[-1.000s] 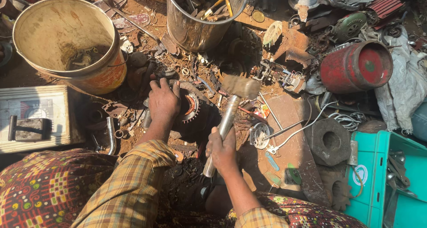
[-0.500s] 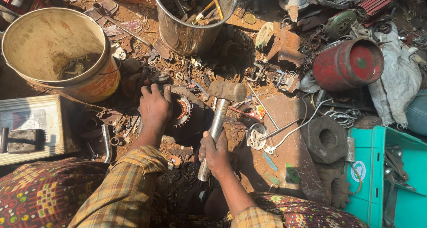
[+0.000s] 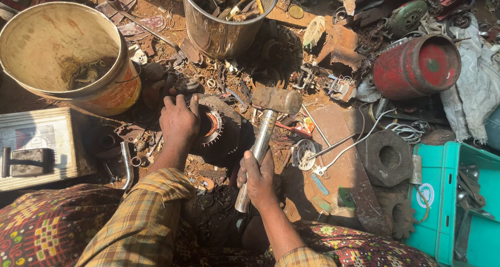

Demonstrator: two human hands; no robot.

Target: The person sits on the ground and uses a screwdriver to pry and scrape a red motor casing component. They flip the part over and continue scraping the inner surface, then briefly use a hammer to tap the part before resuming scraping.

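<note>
Your left hand (image 3: 179,118) is still pressing down on the round motor part (image 3: 216,129) on the ground, while your right hand (image 3: 259,178), gripping the hammer (image 3: 263,137), is lifting its head higher above that part than a moment ago, suggesting another blow.

steel pot (image 3: 224,27) blocks ahead | bucket (image 3: 62,53) left | scrap (image 3: 333,84) right

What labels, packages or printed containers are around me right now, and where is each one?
Round sticker: white with green print, on the teal crate's rim, far right.
Flat tin: cream rectangle with a faded picture, far left.
Bucket: round, cream top, orange printed band, upper left.
Small wrapper: red and white, right of the hammer.
</note>
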